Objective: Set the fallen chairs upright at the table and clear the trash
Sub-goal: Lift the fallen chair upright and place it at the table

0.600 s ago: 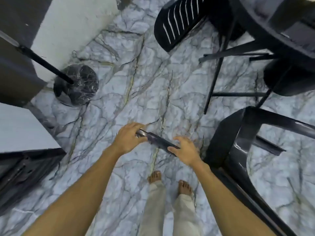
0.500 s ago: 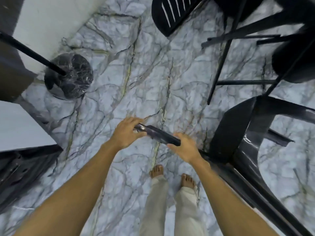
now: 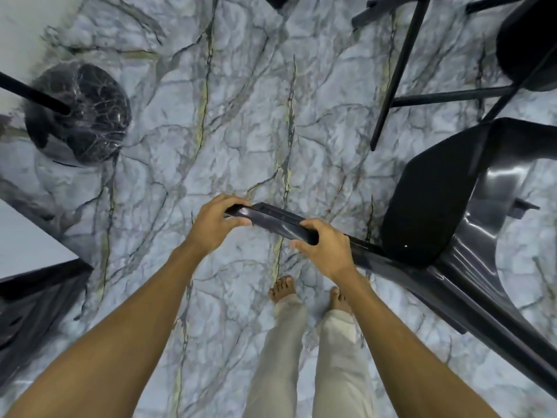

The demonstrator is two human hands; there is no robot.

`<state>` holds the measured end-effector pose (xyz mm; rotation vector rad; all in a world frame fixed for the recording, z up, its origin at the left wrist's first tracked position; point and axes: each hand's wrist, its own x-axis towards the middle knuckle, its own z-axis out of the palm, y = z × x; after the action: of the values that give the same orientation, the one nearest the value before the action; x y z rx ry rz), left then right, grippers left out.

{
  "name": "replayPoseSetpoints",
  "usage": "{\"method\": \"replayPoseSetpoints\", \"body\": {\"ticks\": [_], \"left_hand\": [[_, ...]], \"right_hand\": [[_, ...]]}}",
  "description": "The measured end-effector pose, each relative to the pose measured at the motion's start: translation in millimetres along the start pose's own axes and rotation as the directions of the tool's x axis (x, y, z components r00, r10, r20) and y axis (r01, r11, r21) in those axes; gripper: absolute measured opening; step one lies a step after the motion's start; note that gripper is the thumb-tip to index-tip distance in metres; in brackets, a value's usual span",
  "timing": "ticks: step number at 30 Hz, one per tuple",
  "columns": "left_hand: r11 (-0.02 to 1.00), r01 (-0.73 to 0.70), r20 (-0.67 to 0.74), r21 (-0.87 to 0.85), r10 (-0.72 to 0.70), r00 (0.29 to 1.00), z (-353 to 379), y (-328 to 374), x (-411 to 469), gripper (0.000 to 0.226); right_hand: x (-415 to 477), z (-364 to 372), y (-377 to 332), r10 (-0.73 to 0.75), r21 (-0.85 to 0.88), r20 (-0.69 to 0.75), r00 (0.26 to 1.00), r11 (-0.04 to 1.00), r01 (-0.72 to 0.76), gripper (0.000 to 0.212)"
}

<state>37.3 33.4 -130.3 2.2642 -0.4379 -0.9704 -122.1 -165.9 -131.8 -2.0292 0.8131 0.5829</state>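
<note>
A glossy black plastic chair (image 3: 446, 206) lies tipped on the marble floor at the right, one of its legs (image 3: 271, 220) pointing left toward me. My left hand (image 3: 214, 224) grips the tip of that leg. My right hand (image 3: 325, 250) is wrapped around the same leg closer to the seat. Both arms reach down and forward from the bottom of the view. No trash shows.
A round dark marble base (image 3: 81, 116) with a black pole stands at the left. Thin black table or chair legs (image 3: 398, 70) cross the upper right. A dark piece of furniture (image 3: 33, 303) sits at the lower left. My bare feet (image 3: 283, 289) stand just below the hands.
The view has tilted further down and closer. Both hands keep their hold on the chair leg, which sits a little higher and nearer to me.
</note>
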Motion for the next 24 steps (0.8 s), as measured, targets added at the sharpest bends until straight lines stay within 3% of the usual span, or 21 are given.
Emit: {"method": "replayPoseSetpoints", "body": {"ticks": [9, 20, 24], "left_hand": [[0.996, -0.078, -0.075, -0.042, 0.075, 0.994, 1, 27, -24, 0.030], [0.976, -0.215, -0.175, 0.034, 0.217, 0.960, 3, 150, -113, 0.036], [0.964, -0.245, -0.106, -0.103, 0.235, 0.966, 1, 193, -148, 0.033]], "right_hand": [[-20, -12, -18, -0.072, 0.022, -0.028, 0.997, 0.997, 0.072, 0.046], [-126, -95, -29, -0.179, 0.050, -0.097, 0.979, 0.982, 0.184, 0.047], [-175, -130, -15, -0.224, 0.059, -0.127, 0.966, 0.971, 0.233, 0.046]]}}
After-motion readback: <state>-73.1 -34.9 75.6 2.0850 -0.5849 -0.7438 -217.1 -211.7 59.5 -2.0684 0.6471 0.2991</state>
